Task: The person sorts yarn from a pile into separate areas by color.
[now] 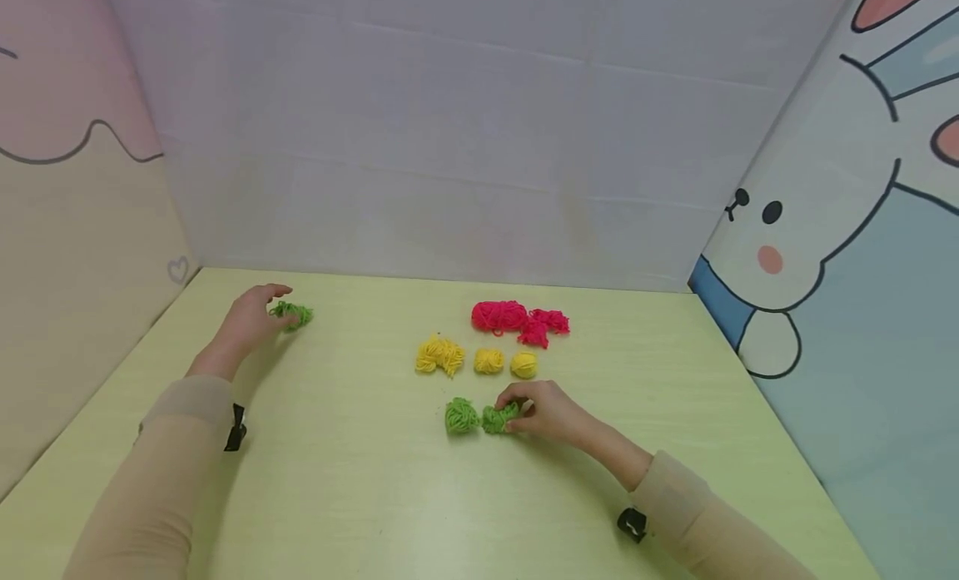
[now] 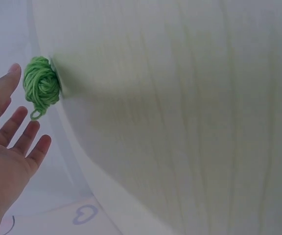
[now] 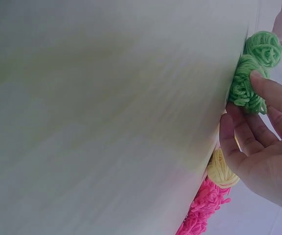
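Note:
At the table's far left, my left hand [image 1: 249, 320] reaches around a small green yarn ball [image 1: 300, 315]. In the left wrist view its fingers are spread and a gap shows between them and that ball [image 2: 42, 85]. Nearer the table's middle, my right hand [image 1: 553, 412] pinches a second green yarn ball [image 1: 495, 419] between thumb and fingers. The right wrist view shows the thumb pressed on this ball [image 3: 244, 90], which sits at the table surface. A third green yarn ball [image 1: 460, 416] lies just left of it.
Behind the green balls runs a row of yellow yarn: a loose bundle [image 1: 439, 355], a small ball [image 1: 489, 361] and a rounder ball [image 1: 524, 364]. Farther back lie pink yarn bundles [image 1: 499, 315]. Pale walls [image 1: 449, 147] enclose the yellowish table [image 1: 360, 480] at back and sides.

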A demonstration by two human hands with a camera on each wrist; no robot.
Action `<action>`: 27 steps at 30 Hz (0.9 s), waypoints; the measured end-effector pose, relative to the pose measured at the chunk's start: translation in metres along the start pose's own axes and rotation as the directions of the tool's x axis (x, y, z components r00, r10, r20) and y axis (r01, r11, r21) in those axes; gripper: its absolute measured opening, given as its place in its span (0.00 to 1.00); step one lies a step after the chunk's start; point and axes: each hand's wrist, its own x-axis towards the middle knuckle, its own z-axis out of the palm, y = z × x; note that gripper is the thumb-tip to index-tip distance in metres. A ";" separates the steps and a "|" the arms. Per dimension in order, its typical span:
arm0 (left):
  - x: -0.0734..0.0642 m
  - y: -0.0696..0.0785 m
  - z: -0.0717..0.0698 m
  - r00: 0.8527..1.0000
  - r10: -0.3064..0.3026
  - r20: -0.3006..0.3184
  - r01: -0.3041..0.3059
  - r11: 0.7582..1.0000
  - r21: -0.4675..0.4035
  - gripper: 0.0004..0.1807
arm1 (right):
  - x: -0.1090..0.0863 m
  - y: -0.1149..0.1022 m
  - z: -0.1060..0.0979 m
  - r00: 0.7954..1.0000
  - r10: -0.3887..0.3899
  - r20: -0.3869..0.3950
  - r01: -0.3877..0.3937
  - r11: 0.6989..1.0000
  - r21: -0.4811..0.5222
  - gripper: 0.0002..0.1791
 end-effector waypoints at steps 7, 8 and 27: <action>0.001 -0.003 0.001 0.998 -0.002 0.061 -0.001 0.999 0.046 0.29 | -0.001 0.001 0.000 1.000 -0.007 0.004 0.007 1.000 0.003 0.12; 0.001 -0.004 0.002 0.998 0.001 0.060 -0.004 0.999 0.051 0.28 | -0.001 0.000 0.000 1.000 -0.009 0.005 0.009 1.000 0.002 0.12; 0.003 0.000 0.009 0.999 -0.029 0.036 0.026 0.997 0.078 0.21 | -0.002 -0.003 -0.001 1.000 -0.016 0.001 0.016 1.000 -0.019 0.11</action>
